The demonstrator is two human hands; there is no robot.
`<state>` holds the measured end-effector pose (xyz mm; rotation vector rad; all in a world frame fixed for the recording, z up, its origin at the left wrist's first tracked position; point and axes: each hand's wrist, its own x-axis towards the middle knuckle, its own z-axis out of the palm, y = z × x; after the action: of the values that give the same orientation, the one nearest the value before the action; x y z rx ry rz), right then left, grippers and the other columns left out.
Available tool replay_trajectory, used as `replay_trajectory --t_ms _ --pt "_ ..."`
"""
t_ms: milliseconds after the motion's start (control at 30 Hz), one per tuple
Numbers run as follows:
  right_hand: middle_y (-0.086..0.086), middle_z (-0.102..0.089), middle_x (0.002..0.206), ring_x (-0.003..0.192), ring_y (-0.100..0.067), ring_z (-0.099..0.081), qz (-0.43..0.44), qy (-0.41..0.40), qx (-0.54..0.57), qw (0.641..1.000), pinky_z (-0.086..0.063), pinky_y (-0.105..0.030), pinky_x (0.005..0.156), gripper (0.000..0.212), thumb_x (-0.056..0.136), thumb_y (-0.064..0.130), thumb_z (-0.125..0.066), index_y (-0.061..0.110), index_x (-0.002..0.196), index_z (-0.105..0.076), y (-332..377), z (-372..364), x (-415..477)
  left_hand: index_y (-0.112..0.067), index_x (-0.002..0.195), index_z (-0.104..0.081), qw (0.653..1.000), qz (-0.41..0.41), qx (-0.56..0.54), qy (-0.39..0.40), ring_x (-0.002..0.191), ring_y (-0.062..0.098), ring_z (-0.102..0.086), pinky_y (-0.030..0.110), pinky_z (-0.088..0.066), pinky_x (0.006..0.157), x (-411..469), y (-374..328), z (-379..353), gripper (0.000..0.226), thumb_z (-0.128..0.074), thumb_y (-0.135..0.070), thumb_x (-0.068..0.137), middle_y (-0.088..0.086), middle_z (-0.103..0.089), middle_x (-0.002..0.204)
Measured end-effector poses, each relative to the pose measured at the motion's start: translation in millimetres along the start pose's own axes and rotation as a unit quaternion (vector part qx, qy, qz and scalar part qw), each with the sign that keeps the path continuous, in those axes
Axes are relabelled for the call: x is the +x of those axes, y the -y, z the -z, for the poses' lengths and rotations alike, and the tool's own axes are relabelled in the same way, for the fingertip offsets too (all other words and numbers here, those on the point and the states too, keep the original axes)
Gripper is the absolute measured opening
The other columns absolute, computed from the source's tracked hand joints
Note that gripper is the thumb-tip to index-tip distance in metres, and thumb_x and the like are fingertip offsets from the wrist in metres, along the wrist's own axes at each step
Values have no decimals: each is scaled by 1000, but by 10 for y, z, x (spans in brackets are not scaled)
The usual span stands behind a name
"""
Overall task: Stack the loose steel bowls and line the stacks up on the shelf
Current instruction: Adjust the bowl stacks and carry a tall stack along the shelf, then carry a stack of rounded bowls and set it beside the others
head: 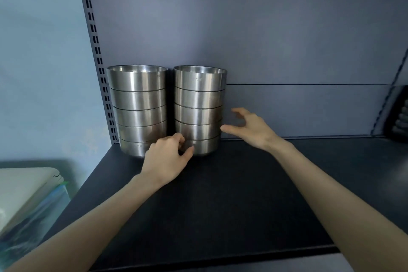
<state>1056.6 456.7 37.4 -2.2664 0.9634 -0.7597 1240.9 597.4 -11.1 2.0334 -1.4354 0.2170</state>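
Two stacks of several steel bowls each stand side by side at the back left of the dark shelf, against the rear panel. The left stack and the right stack are nearly touching and about equal in height. My left hand rests low in front of the gap between them, fingers curled against the bottom bowls, holding nothing. My right hand hovers just right of the right stack, fingers spread, a small gap between thumb and bowls.
A slotted metal upright runs up the shelf's left side. Pale boards and plastic-wrapped items lie lower left, beyond the shelf edge. Another slotted bracket and dark objects sit at the far right.
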Motion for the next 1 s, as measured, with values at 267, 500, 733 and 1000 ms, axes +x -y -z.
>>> replay_trajectory --t_ms 267,500,733,1000 --pt "-9 -35 151 135 -27 -39 -25 -59 -157 985 -35 -35 109 69 85 37 -70 17 144 -39 -1 942 -643 -18 125 -52 981 -179 67 -14 101 30 -62 39 -50 81 57 -933 439 44 -52 -46 91 4 -62 120" --pt "-5 -35 147 131 -28 -42 -38 -139 -261 954 -37 -39 107 66 85 31 -69 19 143 -39 -169 2040 -1663 -21 136 -43 962 -267 41 -38 120 25 -50 37 -43 93 -155 -2187 515 53 -51 -47 92 3 -54 132" --pt "-3 -33 147 130 -28 -42 -74 -161 -310 934 -39 -42 105 65 87 35 -68 16 142 -39 -663 2812 -2901 -21 144 -30 948 -316 46 -15 127 25 -40 39 -38 100 -851 -3317 154 62 -48 -50 92 3 -44 140" --pt "-5 -26 152 135 -29 -36 -107 -170 -345 917 -41 -46 103 67 89 37 -65 18 145 -34 -1216 3597 -3552 -21 145 -27 923 -383 47 -12 126 23 -40 38 -37 98 -1120 -4413 -222 66 -48 -53 91 2 -43 140"
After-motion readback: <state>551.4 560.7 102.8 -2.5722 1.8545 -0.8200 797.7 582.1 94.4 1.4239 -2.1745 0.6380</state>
